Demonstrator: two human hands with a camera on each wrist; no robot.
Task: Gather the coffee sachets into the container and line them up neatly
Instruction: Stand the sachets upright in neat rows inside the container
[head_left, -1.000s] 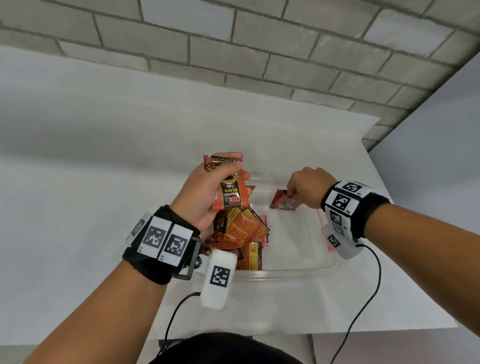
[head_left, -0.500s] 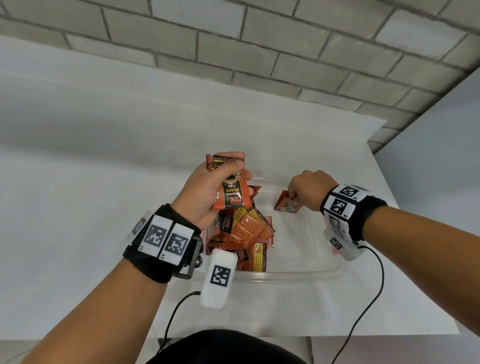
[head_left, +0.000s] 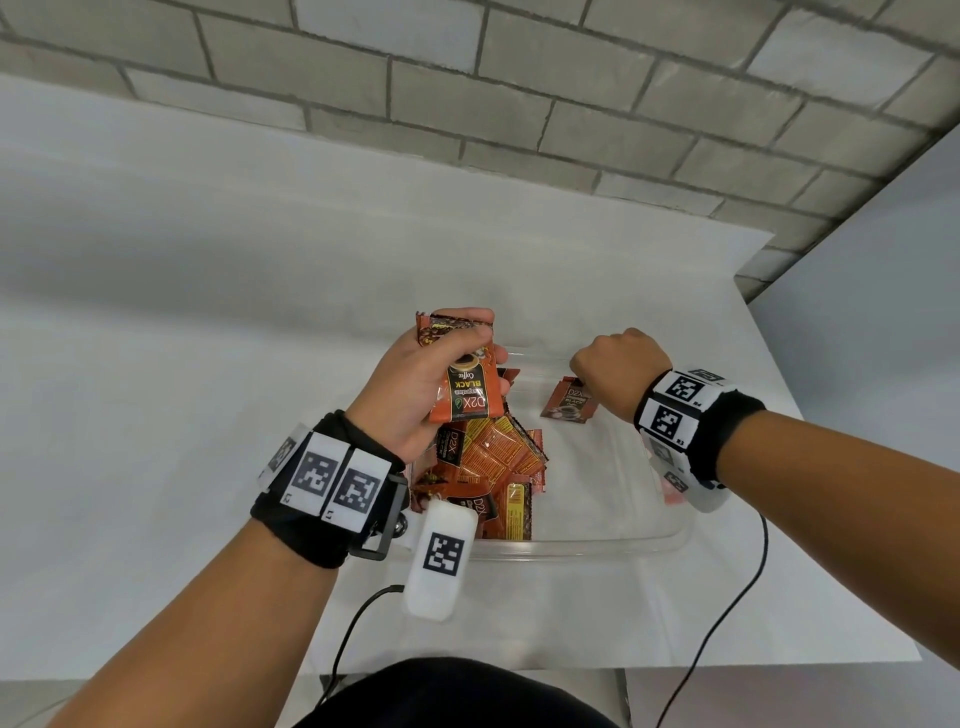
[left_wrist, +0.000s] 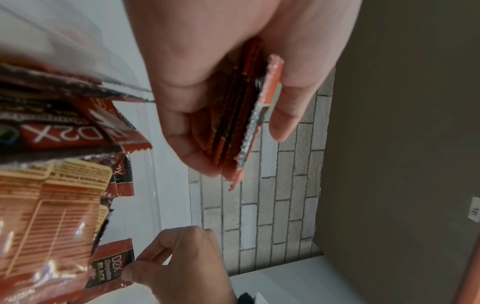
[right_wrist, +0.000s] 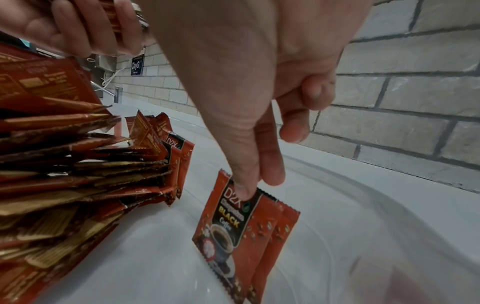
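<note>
Right hand (head_left: 618, 374) pinches the top edge of a pair of sachets (right_wrist: 246, 232), thumb and forefinger clamped, standing them upright on the floor of the clear container (head_left: 597, 543). Left hand (head_left: 415, 384) grips a stack of sachets (head_left: 465, 384) above the container's left side, over the loose heap of sachets (head_left: 493, 462) inside. The container sits on the white counter (head_left: 156, 415).

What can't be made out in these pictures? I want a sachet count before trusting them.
- Left hand stack: left wrist view shows edges only; fingers cover the rest, so no count.
- Pile in the container: overlapping sachets and the wrist device hide its lower layers in the head view.
- Right hand sachets: the front one covers those behind.
</note>
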